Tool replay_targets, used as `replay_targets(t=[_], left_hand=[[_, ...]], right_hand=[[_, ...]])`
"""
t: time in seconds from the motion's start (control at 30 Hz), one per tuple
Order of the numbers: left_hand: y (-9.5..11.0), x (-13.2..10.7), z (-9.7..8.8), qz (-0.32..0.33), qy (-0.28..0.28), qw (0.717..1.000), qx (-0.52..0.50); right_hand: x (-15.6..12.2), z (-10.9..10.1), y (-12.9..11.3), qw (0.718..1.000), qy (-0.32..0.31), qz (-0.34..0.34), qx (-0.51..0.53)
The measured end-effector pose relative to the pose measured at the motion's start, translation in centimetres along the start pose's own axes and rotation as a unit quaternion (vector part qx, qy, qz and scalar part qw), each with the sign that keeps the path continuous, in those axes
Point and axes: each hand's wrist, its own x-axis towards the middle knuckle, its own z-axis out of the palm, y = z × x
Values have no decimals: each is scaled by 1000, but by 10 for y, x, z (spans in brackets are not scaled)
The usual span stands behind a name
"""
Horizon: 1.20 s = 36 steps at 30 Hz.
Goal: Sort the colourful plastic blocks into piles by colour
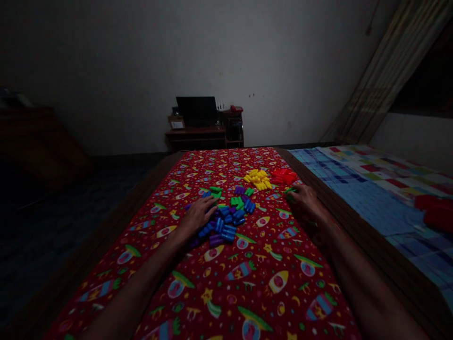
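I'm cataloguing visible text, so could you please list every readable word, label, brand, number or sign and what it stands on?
No text can be read.
White patch on the box, perhaps a label: too small to read.
Red cloth: printed pictures, no readable words.

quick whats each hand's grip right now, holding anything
Left hand: at the mixed-colour pile; whether it grips a piece cannot be told.
Right hand: closed, holding a green piece.
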Motion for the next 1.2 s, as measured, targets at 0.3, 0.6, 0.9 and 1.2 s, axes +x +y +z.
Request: replay_targets(t=[0.3, 0.6, 0.9, 1.2], left_hand=[[6, 7, 3, -63, 17, 997, -46], [38, 9, 0, -40, 76, 982, -170], [70, 0, 9, 40, 40, 979, -194], [18, 6, -25, 24, 9, 999, -23]], right_hand=[[-1, 9, 3, 993, 117, 3, -6], [-42, 42, -108, 928, -24, -274, 250], [-50, 43, -113, 927, -95, -274, 237], [-3, 8, -27, 996, -24, -28, 82]])
